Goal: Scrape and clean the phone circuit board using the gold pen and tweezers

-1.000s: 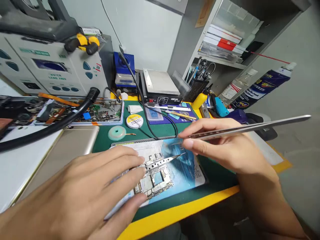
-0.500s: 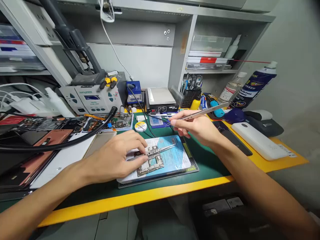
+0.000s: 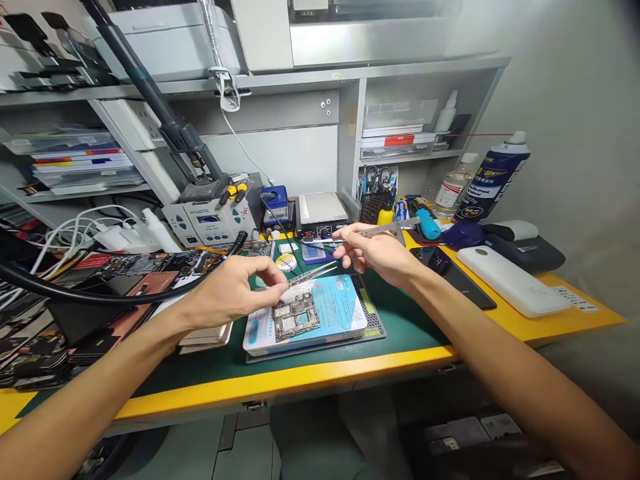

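My left hand (image 3: 245,287) pinches a pair of silver tweezers (image 3: 313,273), whose tips point right above a blue and white box (image 3: 340,307). On that box lies a circuit board (image 3: 297,319) with a square opening, just below the left fingertips. Further right, my right hand (image 3: 375,250) grips a second metal tool (image 3: 385,229), seemingly tweezers, held roughly level over the green mat (image 3: 410,320). Its tip near the blue item behind is too small to make out.
Phone parts (image 3: 145,287) and a thick black hose (image 3: 100,295) fill the left side. Soldering equipment (image 3: 210,223) stands behind. At the right are a black phone (image 3: 455,277), a white device (image 3: 510,280) and a spray can (image 3: 495,180).
The view has tilted up and shifted left. My left hand has lifted off the board with its tweezers, uncovering more of the board. My right hand still holds its tool.
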`<state>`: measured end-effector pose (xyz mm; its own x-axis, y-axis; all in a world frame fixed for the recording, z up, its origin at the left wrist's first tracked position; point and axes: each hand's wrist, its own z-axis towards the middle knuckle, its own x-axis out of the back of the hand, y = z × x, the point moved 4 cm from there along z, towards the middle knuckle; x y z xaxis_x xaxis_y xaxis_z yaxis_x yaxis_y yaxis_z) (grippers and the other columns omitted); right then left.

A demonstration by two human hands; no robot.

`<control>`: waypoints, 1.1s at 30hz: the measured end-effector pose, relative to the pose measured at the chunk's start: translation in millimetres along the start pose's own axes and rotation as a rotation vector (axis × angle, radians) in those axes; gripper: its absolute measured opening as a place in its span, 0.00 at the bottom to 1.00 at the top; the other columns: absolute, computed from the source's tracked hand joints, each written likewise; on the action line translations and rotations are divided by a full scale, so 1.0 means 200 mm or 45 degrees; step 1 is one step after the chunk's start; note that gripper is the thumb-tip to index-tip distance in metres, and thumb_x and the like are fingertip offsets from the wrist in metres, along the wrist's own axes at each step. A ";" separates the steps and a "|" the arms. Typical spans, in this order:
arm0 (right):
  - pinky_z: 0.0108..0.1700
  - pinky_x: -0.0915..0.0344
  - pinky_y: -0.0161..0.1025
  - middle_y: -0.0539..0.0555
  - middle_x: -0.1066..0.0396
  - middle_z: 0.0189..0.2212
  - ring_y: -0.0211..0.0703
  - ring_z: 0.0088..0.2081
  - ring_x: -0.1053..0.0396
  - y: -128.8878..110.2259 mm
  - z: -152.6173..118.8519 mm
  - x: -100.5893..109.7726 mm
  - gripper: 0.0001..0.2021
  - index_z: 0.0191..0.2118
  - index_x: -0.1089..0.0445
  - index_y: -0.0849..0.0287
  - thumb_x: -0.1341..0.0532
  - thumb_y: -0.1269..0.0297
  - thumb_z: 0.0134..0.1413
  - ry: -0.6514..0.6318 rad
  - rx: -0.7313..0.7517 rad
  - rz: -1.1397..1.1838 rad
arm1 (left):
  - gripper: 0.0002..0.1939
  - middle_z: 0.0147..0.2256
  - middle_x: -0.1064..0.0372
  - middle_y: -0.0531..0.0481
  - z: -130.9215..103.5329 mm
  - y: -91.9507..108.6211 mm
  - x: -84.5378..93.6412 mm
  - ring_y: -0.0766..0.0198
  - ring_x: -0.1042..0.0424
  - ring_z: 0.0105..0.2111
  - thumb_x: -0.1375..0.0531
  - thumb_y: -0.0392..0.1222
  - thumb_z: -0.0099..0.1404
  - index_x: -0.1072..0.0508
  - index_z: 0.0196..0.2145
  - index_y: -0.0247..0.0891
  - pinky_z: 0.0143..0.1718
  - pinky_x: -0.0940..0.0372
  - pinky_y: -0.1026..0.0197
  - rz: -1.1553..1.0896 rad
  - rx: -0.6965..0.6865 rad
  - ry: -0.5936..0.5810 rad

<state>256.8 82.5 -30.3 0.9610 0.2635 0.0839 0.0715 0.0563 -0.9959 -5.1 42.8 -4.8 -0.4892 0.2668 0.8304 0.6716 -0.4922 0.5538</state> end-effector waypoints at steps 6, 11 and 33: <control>0.35 0.26 0.36 0.56 0.20 0.41 0.42 0.38 0.22 -0.04 -0.06 -0.02 0.16 0.50 0.25 0.62 0.31 0.55 0.67 -0.228 0.058 -0.011 | 0.18 0.47 0.23 0.45 0.00 0.01 -0.02 0.59 0.22 0.44 0.37 0.52 0.73 0.24 0.51 0.35 0.47 0.23 0.51 -0.066 0.180 -0.119; 0.35 0.30 0.38 0.56 0.19 0.37 0.41 0.35 0.24 -0.07 -0.10 -0.04 0.23 0.53 0.23 0.62 0.24 0.56 0.56 -0.414 0.168 -0.111 | 0.20 0.53 0.25 0.43 0.01 -0.03 -0.06 0.55 0.23 0.49 0.37 0.52 0.73 0.25 0.55 0.36 0.50 0.23 0.48 -0.196 0.284 -0.209; 0.31 0.40 0.37 0.49 0.30 0.26 0.40 0.28 0.36 -0.02 -0.10 -0.07 0.17 0.49 0.23 0.62 0.33 0.53 0.65 -0.340 0.415 -0.829 | 0.18 0.45 0.23 0.46 0.13 -0.11 -0.09 0.61 0.22 0.40 0.38 0.53 0.74 0.24 0.51 0.35 0.42 0.23 0.54 -0.471 0.303 -0.334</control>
<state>247.9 59.2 -27.5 0.6524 0.3012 0.6954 0.4776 0.5491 -0.6858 3.7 69.9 -29.8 -0.5824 0.6018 0.5464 0.6028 -0.1313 0.7870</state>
